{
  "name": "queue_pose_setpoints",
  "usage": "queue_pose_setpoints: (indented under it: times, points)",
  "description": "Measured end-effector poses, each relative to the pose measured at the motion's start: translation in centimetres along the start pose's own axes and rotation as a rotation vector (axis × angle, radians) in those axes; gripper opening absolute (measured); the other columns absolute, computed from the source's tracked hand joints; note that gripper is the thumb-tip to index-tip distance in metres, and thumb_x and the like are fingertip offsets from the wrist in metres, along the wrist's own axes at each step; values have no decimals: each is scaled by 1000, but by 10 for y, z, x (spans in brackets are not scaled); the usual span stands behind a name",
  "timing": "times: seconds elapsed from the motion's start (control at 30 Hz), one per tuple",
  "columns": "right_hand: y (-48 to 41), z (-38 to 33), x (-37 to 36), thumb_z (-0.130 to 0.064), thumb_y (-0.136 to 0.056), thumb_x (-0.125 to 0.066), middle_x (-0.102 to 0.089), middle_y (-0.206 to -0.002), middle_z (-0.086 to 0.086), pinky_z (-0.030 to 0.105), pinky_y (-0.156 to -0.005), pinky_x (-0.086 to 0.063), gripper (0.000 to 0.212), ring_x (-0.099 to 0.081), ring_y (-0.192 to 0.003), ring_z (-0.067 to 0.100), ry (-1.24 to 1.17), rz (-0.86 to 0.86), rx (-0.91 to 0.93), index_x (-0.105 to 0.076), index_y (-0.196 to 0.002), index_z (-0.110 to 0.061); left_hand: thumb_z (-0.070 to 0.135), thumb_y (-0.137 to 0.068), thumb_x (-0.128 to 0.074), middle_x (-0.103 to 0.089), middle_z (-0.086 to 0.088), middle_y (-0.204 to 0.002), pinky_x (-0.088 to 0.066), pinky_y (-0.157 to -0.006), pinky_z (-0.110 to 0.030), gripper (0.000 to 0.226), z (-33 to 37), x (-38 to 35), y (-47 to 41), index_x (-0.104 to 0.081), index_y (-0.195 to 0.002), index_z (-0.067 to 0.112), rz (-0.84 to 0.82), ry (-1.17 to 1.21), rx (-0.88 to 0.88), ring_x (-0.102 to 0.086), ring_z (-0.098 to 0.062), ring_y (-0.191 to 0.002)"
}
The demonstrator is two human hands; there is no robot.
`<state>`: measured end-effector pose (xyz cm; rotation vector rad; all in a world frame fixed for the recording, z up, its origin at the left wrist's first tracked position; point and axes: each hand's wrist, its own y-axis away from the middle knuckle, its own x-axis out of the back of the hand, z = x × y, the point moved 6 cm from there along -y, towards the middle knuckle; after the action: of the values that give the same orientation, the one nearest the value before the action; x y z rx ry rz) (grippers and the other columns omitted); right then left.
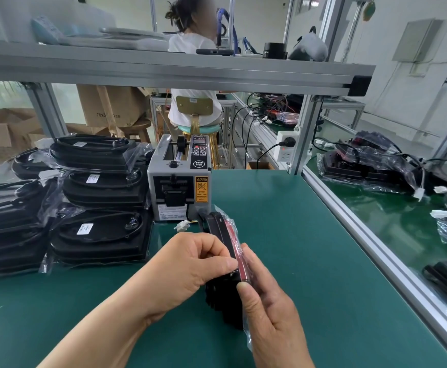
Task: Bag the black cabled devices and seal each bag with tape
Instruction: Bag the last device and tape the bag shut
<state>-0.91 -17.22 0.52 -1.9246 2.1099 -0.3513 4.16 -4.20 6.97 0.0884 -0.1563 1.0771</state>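
Observation:
A black cabled device [221, 290] stands on edge above the green mat, partly inside a clear plastic bag [246, 330]. My left hand [187, 269] pinches the bag's top edge against the device's red face. My right hand [267, 306] grips the device and bag from the right side. Its cable ends in a white connector [182, 225] lying on the mat. A grey tape dispenser [178, 181] stands just behind the device. Several bagged black devices [100, 208] are stacked at the left.
More black devices with cables [373, 166] lie on the neighbouring bench at the right, behind an aluminium rail [363, 229]. A person in white sits on a stool [194, 107] beyond the bench. A metal shelf [164, 70] spans overhead. Cardboard boxes [2, 134] stand far left.

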Motion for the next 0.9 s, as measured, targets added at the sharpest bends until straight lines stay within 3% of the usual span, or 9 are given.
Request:
queue_pose_setpoints:
  times: [0.1, 0.2, 0.3, 0.53, 0.67, 0.9]
  points:
    - [-1, -2, -1, -43, -89, -59, -55, -141, -26, 12, -106, -38, 57, -49, -134, -2, 13, 5, 6, -48, -142, -26, 27, -76, -75, -59, 7, -60, -39, -52, -11, 14, 0, 0, 0, -68, -64, 21, 8, -6, -4, -47, -3, -52]
    - [-1, 0, 0, -31, -92, -59, -56, -142, -22, 17, -110, -38, 51, -49, -134, 1, -9, 10, 1, -49, -141, -24, 23, -79, -76, -61, 6, -61, -40, -53, -13, 16, 0, 1, -1, -68, -65, 20, 21, -30, -14, -49, -5, -54]
    - [0, -1, -1, -36, -91, -60, -56, -141, -22, 12, -106, -38, 53, -50, -133, 0, -9, 15, 0, -49, -141, -23, 19, -83, -76, -61, 4, -62, -40, -53, -14, 19, -1, 1, 0, -68, -66, 20, 31, -41, -23, -49, -6, -55]
    - [0, -1, -1, -22, -91, -57, -57, -142, -17, 15, -108, -38, 51, -50, -134, 1, -2, 4, -12, -49, -141, -23, 32, -72, -74, -61, 3, -63, -41, -56, -20, 15, -1, 1, 0, -68, -66, 20, 63, -73, -24, -48, -10, -58]
    - [0, -1, -1, -23, -88, -56, -57, -143, -13, 19, -111, -38, 53, -50, -134, 2, -7, 5, -18, -49, -140, -23, 29, -76, -75, -62, 3, -63, -41, -58, -23, 15, -1, 1, -1, -68, -67, 19, 71, -90, -30, -48, -11, -60]
    - [0, -3, -1, -22, -88, -57, -58, -142, -12, 12, -106, -38, 53, -52, -132, 0, 3, 8, -24, -49, -140, -22, 36, -71, -71, -56, 7, -60, -37, -55, -23, 17, -3, 1, 1, -66, -67, 21, 99, -154, -51, -44, -11, -56]
